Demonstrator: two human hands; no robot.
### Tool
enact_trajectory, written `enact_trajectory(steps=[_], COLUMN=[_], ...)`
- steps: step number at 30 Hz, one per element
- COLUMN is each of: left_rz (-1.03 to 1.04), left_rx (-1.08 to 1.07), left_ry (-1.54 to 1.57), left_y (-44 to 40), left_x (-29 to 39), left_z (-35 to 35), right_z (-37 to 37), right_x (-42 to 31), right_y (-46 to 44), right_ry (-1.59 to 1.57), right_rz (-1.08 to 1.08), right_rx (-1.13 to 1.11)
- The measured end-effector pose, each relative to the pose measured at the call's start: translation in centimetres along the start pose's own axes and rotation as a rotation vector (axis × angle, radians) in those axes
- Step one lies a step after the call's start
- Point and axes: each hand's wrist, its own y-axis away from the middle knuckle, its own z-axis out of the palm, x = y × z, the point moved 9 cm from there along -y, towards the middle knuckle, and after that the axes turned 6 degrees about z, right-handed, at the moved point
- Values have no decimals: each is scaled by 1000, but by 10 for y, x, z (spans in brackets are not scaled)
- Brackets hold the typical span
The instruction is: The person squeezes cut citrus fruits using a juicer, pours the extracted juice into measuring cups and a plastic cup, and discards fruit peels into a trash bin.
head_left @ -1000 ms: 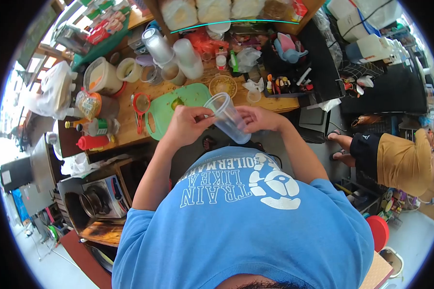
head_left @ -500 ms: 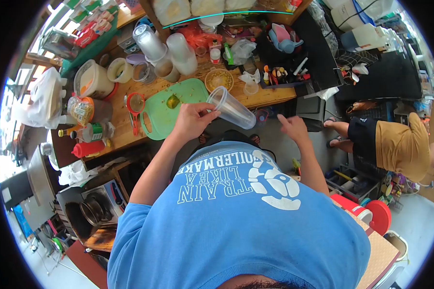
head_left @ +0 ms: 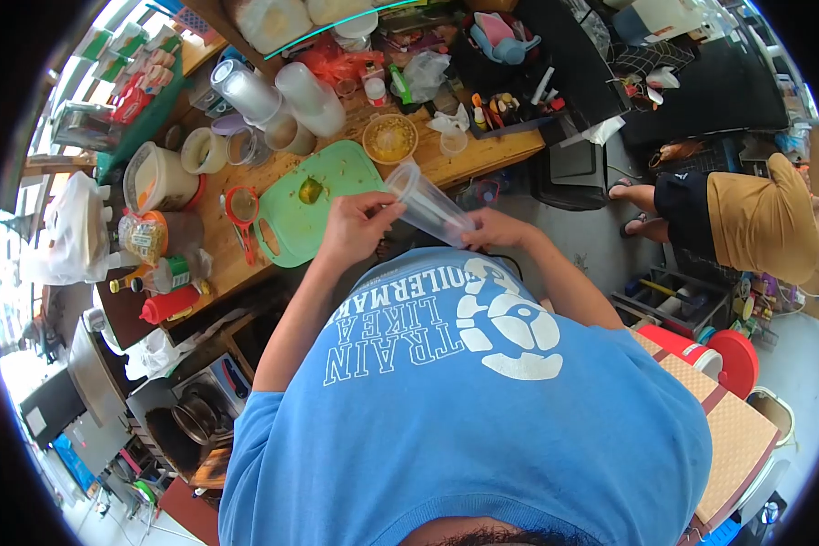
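Note:
A clear plastic cup (head_left: 425, 206) lies tilted between my hands, in front of the counter edge. My left hand (head_left: 359, 227) pinches it near the rim. My right hand (head_left: 498, 229) has its fingers closed around the base end. Beyond my left hand, a green cutting board (head_left: 344, 170) bears a small green-yellow citrus fruit (head_left: 310, 189) and scattered bits. A round juicer bowl (head_left: 390, 139) with yellowish pulp in it stands by the board's far corner. Left of the board lies a red-handled strainer (head_left: 243, 207).
Stacked clear cups (head_left: 308, 98) and tubs stand at the back of the wooden counter (head_left: 482, 159). A red squeeze bottle (head_left: 169, 304) lies at the left edge. Another person (head_left: 760, 218) is to the right, near a black bin (head_left: 569, 171).
My right hand has moved left and closed on the cup's base; before, it was apart with a finger extended. The view has turned slightly. My left hand still holds the rim.

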Motion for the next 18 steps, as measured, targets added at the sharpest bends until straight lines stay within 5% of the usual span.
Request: enact_trajectory(steps=[5,7,9,11,15,18], left_rz=[-37,-43,-38,-8,-1,-3], left_rx=[180,204,179,179,248,311], left_ry=[152,121,67,85,135,169], left_y=[2,5,0,-4,-9,-11], left_x=[0,1,3,4,17,12], left_z=[-30,-34,-27,-16,-7,-11], right_z=[-97,-144,-128,-81,-39,-48], right_x=[131,93,26,-52,-83,-72], right_y=[8,14,21,34,19,24], right_ry=[-72,832,106,-229,-44,266], right_rz=[358,-76,-190,-204,-382,-426], right_rx=[280,710,556,493,474,692])
